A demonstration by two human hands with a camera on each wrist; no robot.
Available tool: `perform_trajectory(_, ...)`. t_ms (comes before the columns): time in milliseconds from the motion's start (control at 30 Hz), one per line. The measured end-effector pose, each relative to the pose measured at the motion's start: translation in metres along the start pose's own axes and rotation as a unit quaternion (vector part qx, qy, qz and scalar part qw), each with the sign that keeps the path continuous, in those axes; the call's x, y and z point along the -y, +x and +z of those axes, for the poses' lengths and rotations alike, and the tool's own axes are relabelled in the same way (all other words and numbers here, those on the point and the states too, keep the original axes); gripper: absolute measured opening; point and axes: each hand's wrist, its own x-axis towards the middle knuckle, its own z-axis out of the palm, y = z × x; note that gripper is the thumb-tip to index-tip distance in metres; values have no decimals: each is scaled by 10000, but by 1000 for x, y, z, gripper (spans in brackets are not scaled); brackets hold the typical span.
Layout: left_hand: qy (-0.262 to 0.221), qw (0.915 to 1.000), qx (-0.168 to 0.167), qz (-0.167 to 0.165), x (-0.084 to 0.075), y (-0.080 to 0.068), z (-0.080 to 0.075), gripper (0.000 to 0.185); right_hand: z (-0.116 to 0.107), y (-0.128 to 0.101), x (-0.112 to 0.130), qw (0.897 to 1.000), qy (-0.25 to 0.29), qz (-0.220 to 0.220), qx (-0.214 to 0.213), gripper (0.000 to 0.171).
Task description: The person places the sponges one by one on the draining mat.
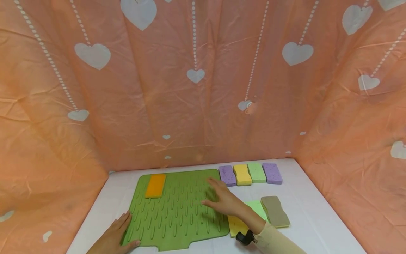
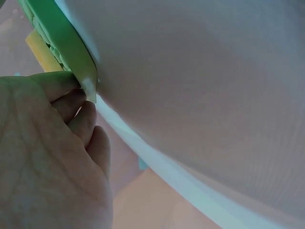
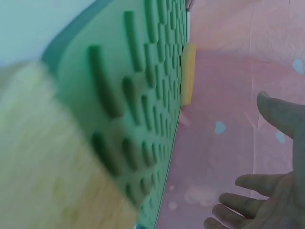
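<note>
A green ridged mat [image 1: 177,215] lies on the white table, and an orange sponge [image 1: 155,186] rests at its far left corner. My left hand [image 1: 115,234] is at the mat's left edge. In the left wrist view its fingers [image 2: 83,121] touch the edge of the mat. Over the right part of the mat hovers my right hand [image 1: 223,199], its thumb and fingers spread and nothing held. In the right wrist view the right hand [image 3: 271,200] appears apart from the mat [image 3: 138,81].
Past the mat's right edge stands a row of sponges: purple [image 1: 227,175], yellow [image 1: 242,175], green [image 1: 256,172] and purple [image 1: 272,173]. Nearer lie a grey-faced sponge [image 1: 275,211], a light green sponge [image 1: 257,209] and a yellow sponge [image 1: 236,225], partly behind the right forearm. An orange curtain [image 1: 190,116] surrounds the table.
</note>
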Motion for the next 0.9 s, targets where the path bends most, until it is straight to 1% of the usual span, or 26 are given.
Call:
perform_trajectory(133, -139, 9998, 91, -68, 3, 0, 2, 105, -7, -9, -11, 9999, -112, 26, -55, 93)
perform_trajectory(233, -162, 9998, 57, -36, 4, 0, 3, 103, -13, -17, -18, 9998, -160, 80, -122, 97)
perform_trajectory(333, -218, 9997, 38, -53, 4, 0, 3, 104, -19, -24, -24, 9994, -126, 221, -219, 102)
perform_trajectory(467, -171, 9998, 58, -55, 3, 1, 1, 103, -27, -35, -32, 9986, -127, 405, -327, 107)
perform_trajectory(600, -102, 9999, 109, 19, 2, 1, -1, 103, -33, -44, -39, 9975, -290, 443, -466, 107)
perform_trajectory(700, -238, 9996, 138, -2, 4, 2, 0, 104, -37, -52, -44, 9967, -371, 437, -574, 107)
perform_trajectory(733, -206, 9997, 61, 66, 5, 2, 1, 104, -39, -54, -46, 9964, -398, 436, -607, 107)
perform_trajectory(833, -333, 9994, -39, -17, 10, 1, 6, 105, -43, -62, -50, 9958, -370, 475, -692, 106)
perform_trajectory(900, -134, 9997, -201, 21, 13, 1, 10, 104, -46, -67, -52, 9952, -352, 571, -712, 107)
